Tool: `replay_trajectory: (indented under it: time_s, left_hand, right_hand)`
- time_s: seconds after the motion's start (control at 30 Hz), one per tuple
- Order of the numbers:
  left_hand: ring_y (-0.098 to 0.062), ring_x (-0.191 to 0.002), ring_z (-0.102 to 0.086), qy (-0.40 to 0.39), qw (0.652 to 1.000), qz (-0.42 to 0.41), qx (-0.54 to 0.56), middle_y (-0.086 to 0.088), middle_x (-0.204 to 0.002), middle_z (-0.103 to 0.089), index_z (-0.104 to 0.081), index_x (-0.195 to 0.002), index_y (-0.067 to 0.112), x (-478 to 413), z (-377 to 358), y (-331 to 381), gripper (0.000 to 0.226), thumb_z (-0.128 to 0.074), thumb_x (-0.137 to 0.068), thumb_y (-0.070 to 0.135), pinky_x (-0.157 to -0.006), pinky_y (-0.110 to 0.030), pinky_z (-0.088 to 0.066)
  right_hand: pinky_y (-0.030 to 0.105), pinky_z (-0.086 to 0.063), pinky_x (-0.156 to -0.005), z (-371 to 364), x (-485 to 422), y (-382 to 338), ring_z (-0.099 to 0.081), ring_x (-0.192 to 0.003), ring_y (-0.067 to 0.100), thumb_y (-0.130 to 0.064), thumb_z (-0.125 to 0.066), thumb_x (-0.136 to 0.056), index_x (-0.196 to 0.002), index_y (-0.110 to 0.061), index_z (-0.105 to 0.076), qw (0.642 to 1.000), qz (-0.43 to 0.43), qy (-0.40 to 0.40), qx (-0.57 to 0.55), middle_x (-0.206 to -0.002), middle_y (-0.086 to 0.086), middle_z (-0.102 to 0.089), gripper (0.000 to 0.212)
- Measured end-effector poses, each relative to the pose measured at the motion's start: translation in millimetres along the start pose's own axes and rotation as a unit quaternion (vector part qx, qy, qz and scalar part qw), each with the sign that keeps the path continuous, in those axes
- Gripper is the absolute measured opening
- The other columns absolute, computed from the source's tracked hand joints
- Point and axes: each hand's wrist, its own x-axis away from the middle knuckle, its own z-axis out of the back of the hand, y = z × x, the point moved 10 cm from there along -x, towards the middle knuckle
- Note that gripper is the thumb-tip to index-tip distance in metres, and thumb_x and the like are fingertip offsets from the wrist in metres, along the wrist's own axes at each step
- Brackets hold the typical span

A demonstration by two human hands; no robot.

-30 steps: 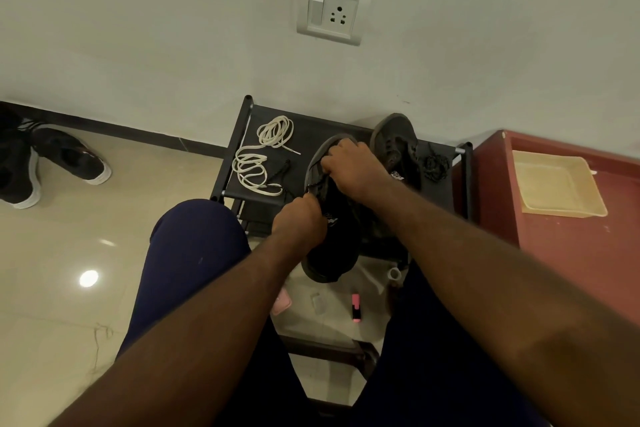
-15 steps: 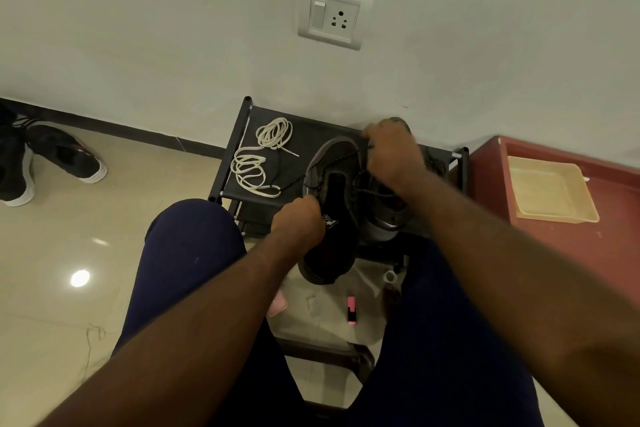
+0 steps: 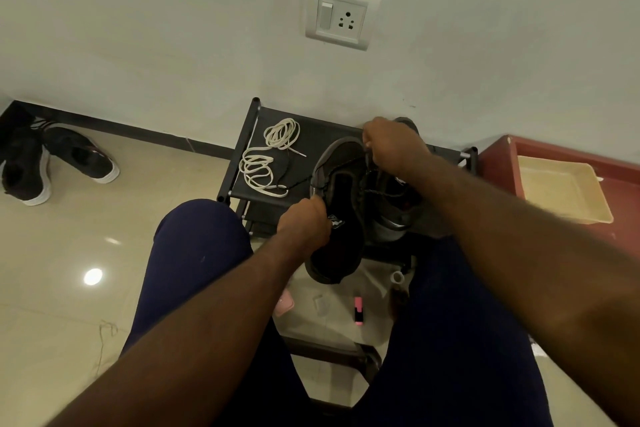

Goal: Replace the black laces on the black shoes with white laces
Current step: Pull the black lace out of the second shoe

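My left hand grips the side of a black shoe, holding it off the front edge of a black rack. My right hand pinches the shoe's black lace near the heel end and holds it pulled out. A loose stretch of that lace trails left across the rack top. Beside the held shoe, on the right, lies a second black shoe, partly hidden by my right arm. Two coiled white laces lie on the rack's left half.
A dark pair of white-soled shoes sits on the floor at far left. A red cabinet with a cream tray stands to the right. A pink marker and small items lie on the floor between my knees.
My right hand has moved from the shoe's opening up and to the right toward the wall, drawing the black lace out. My left hand keeps its grip on the shoe.
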Motion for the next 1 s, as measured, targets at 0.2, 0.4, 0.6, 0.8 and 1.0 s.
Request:
replay_trajectory:
  time_s: [0.2, 0.4, 0.6, 0.8, 1.0]
  left_hand:
    - [-0.036, -0.102, -0.062, 0.007, 1.000, -0.003, -0.006, -0.015, -0.113, -0.062, -0.055, -0.111, 0.007, -3, 4, 3, 0.028, -0.057, -0.091, 0.026, -0.076, -0.040, -0.047]
    - [-0.036, -0.104, -0.061, 0.016, 1.000, -0.002, 0.009, -0.016, -0.114, -0.060, -0.053, -0.114, 0.007, -2, 4, -1, 0.031, -0.056, -0.092, 0.029, -0.078, -0.041, -0.048]
    - [-0.036, -0.104, -0.060, 0.012, 1.000, -0.001, 0.010, -0.016, -0.114, -0.061, -0.053, -0.113, 0.007, -2, 4, -2, 0.030, -0.054, -0.093, 0.029, -0.081, -0.043, -0.049]
    - [-0.035, -0.104, -0.060, 0.020, 1.000, -0.008, -0.019, -0.015, -0.114, -0.060, -0.055, -0.112, 0.008, -5, 9, 2, 0.029, -0.054, -0.093, 0.030, -0.076, -0.040, -0.045]
    - [-0.032, -0.082, -0.064, 0.078, 0.996, -0.037, 0.002, -0.011, -0.091, -0.066, -0.064, -0.095, 0.010, -1, 23, 6, 0.024, -0.057, -0.089, 0.032, -0.062, -0.034, -0.043]
  right_hand:
    - [0.048, -0.049, -0.095, -50, 10, -55, -0.056, -0.113, 0.034, -0.011, -0.052, -0.097, -0.133, -0.017, -0.055, 0.986, 0.114, -0.109, 0.047, -0.133, 0.012, -0.048, 0.036]
    - [0.040, -0.041, -0.070, -28, 11, -41, -0.059, -0.096, 0.035, -0.005, -0.052, -0.089, -0.105, -0.016, -0.051, 0.998, 0.065, -0.027, 0.002, -0.111, 0.012, -0.057, 0.020]
    - [0.038, -0.054, -0.083, -1, 13, 90, -0.066, -0.095, 0.039, -0.009, -0.047, -0.086, -0.085, -0.005, -0.062, 0.964, -0.227, 0.045, -0.130, -0.100, 0.022, -0.069, 0.016]
    - [0.045, -0.048, -0.095, -3, 9, 34, -0.056, -0.111, 0.034, -0.015, -0.059, -0.088, -0.125, -0.014, -0.057, 0.995, -0.074, 0.024, -0.064, -0.126, 0.013, -0.053, 0.037]
    - [0.047, -0.049, -0.092, -62, 8, -51, -0.056, -0.115, 0.035, -0.013, -0.054, -0.095, -0.137, -0.018, -0.051, 0.989, 0.090, -0.107, 0.037, -0.136, 0.011, -0.046, 0.043]
